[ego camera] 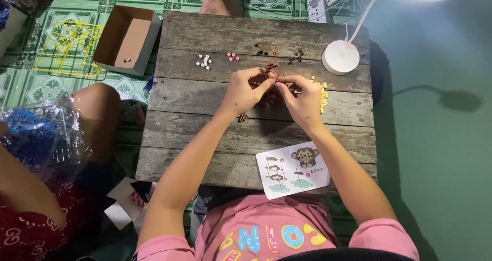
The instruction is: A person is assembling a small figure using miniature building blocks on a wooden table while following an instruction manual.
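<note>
On the floor at left sits an open cardboard box (125,38); on the wooden worktop (205,133), the left hand (243,91) and right hand (302,98) together pinch a small brown brick model (270,75), white lamp base (341,57) beyond.

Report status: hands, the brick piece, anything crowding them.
Left hand and right hand both pinching the small brown brick build. Held over the weathered wooden table. Yellow brick pile beside right hand; nothing blocking.

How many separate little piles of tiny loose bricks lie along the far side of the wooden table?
4: white bricks at left, pink bricks next, black bricks, then dark brown bricks nearest the white lamp base. The hands may hide others.
</note>
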